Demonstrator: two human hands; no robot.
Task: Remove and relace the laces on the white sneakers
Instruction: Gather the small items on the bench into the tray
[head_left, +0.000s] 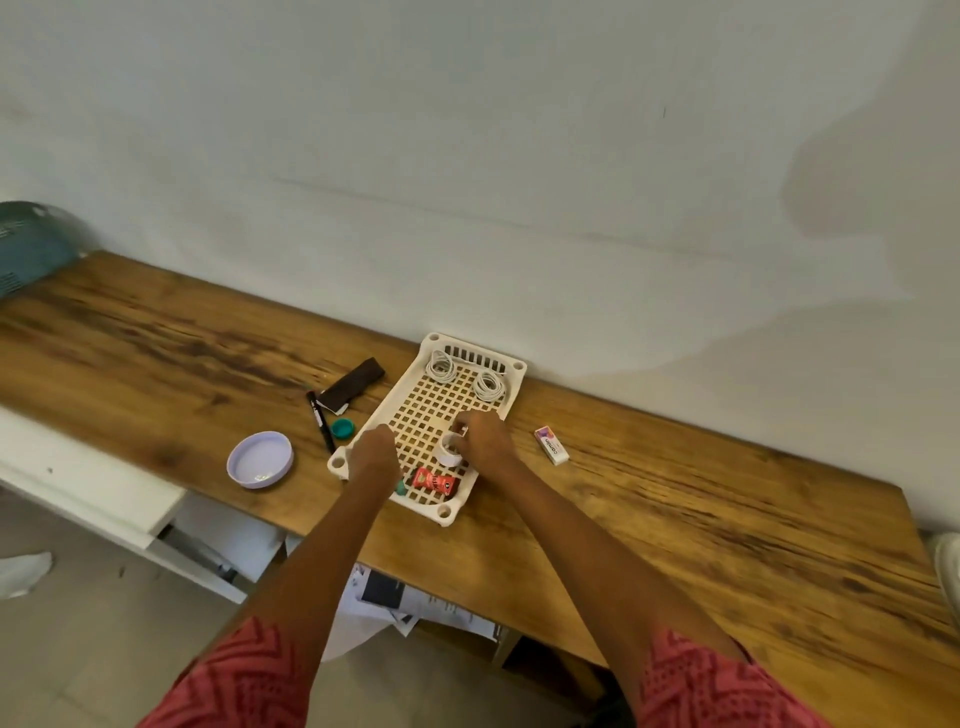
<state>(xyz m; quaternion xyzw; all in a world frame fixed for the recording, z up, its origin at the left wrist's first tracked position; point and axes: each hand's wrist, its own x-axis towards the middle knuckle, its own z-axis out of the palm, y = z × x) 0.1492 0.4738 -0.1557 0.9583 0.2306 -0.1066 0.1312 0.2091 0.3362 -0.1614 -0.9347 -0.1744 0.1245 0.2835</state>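
Both forearms reached over the tray (511, 371). Right hand (485, 439) pinched a tape roll (450, 450); left hand (373, 451) gripped the rim. Two coiled laces (440, 365) lay at the far end: light, limp; grasp whole coil. No sneakers showed clearly.

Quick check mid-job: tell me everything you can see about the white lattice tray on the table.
The white lattice tray looks plastic, rectangular, with a grid floor, a slotted far wall and round corner sockets. It lies flat on the wooden table, far end near the wall. The left hand covers its left rim; whether it grips is unclear.

Head-worn view, steeply down over table (675, 509)
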